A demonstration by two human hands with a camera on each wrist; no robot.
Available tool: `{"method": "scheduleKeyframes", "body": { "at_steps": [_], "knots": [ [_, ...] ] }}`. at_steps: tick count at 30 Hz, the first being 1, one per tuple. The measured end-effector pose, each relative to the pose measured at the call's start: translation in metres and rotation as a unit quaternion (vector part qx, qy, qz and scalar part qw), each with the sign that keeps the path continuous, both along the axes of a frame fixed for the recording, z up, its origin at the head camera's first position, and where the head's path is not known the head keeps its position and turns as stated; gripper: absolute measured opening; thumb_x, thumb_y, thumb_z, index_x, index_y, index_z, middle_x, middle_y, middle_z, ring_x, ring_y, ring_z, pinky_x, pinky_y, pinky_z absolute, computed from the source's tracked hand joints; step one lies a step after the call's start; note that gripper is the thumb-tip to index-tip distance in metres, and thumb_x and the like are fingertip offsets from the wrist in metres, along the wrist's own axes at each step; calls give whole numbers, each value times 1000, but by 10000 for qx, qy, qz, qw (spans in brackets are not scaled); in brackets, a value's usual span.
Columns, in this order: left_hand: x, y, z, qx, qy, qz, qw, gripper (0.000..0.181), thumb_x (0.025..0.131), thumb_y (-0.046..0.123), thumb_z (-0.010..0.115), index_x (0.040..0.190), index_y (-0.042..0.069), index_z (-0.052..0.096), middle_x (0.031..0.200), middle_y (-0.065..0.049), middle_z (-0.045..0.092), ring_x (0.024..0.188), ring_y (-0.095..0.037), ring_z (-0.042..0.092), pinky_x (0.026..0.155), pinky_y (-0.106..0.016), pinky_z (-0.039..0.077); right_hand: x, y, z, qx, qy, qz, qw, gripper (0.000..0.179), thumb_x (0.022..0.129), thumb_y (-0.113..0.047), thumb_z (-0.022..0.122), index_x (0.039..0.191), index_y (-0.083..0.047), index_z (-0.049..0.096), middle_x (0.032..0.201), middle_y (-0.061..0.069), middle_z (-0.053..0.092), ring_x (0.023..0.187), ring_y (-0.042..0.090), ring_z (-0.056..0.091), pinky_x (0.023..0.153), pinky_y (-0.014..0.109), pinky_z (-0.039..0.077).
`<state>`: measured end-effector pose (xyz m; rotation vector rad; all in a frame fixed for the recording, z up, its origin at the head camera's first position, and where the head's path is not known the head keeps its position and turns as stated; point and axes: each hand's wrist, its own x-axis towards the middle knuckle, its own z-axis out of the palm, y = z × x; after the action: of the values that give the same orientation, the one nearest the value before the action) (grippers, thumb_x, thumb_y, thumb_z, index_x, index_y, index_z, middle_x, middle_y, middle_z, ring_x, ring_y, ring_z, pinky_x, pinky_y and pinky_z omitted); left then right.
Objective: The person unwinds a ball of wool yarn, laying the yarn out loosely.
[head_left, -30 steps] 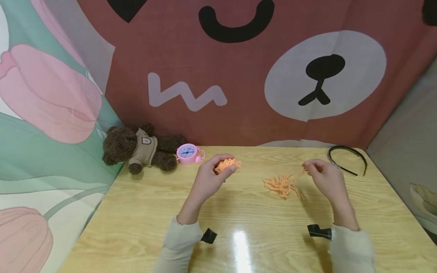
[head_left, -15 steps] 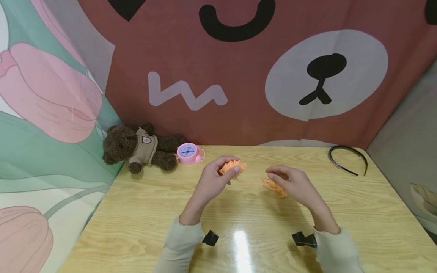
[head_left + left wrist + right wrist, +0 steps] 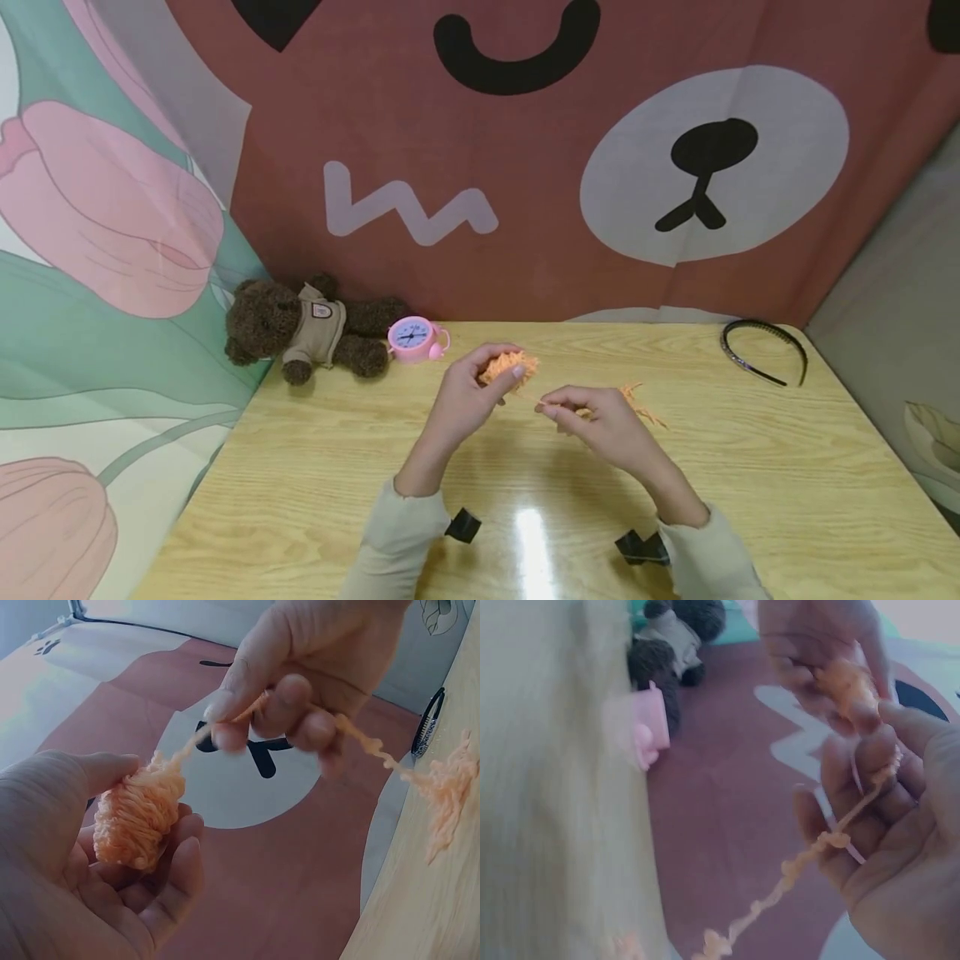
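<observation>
A wound ball of orange yarn (image 3: 139, 821) is held in my left hand (image 3: 467, 400), between the thumb and curled fingers. From it a strand of yarn (image 3: 370, 742) runs to my right hand (image 3: 600, 421), whose thumb and forefinger pinch it close to the ball. Past the right hand the strand hangs crinkled, with small loops, in the right wrist view. It leads down to a loose heap of orange yarn (image 3: 448, 791) on the table, partly hidden behind the right hand in the head view.
A brown teddy bear (image 3: 315, 321) lies at the table's back left, with a pink alarm clock (image 3: 412, 337) by its legs. A black headband (image 3: 763, 354) lies at the back right. Behind the wooden table (image 3: 300, 483) hangs a printed cloth (image 3: 525, 275).
My right hand has moved left from beyond the loose heap to close beside the ball, pinching the strand there. The left hand with the ball has shifted only slightly to the right.
</observation>
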<state>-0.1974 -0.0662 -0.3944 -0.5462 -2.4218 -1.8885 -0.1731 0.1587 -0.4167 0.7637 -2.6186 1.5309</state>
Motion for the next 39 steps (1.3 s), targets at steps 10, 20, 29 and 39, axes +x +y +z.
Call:
{"method": "scheduleKeyframes", "body": {
  "at_steps": [10, 20, 29, 39],
  "knots": [
    [-1, -3, 2, 180, -255, 101, 9995, 31, 95, 25, 73, 125, 19, 69, 105, -9, 70, 71, -16, 63, 60, -27, 56, -7, 46, 12, -697, 562, -1468, 9851, 19, 103, -19, 62, 108, -9, 77, 77, -1, 69, 72, 12, 65, 69, 22, 55],
    [-1, -4, 2, -125, -130, 67, 9998, 33, 94, 31, 75, 125, 23, 70, 102, -4, 71, 67, -17, 58, 58, -25, 52, -15, 83, 18, -2320, 287, -2950, 9265, 28, 100, -23, 66, 109, 2, 74, 70, -3, 65, 67, 10, 62, 70, 16, 55],
    [-4, -5, 3, 545, -28, 584, 9968, 31, 94, 21, 75, 124, 16, 70, 102, -11, 71, 74, -11, 64, 63, -24, 57, -20, 98, 17, -3253, 95, -3373, 8834, 28, 95, -21, 72, 104, 5, 74, 65, 2, 61, 61, 12, 61, 67, 16, 56],
    [-10, -11, 5, 1567, -19, 1297, 9791, 51, 87, 6, 79, 135, 10, 61, 119, -13, 62, 85, -10, 63, 65, -20, 55, -21, 108, 17, -3560, 102, -3633, 8609, 27, 95, -22, 72, 103, 4, 75, 65, 2, 60, 59, 12, 61, 67, 15, 56]
  ]
}}
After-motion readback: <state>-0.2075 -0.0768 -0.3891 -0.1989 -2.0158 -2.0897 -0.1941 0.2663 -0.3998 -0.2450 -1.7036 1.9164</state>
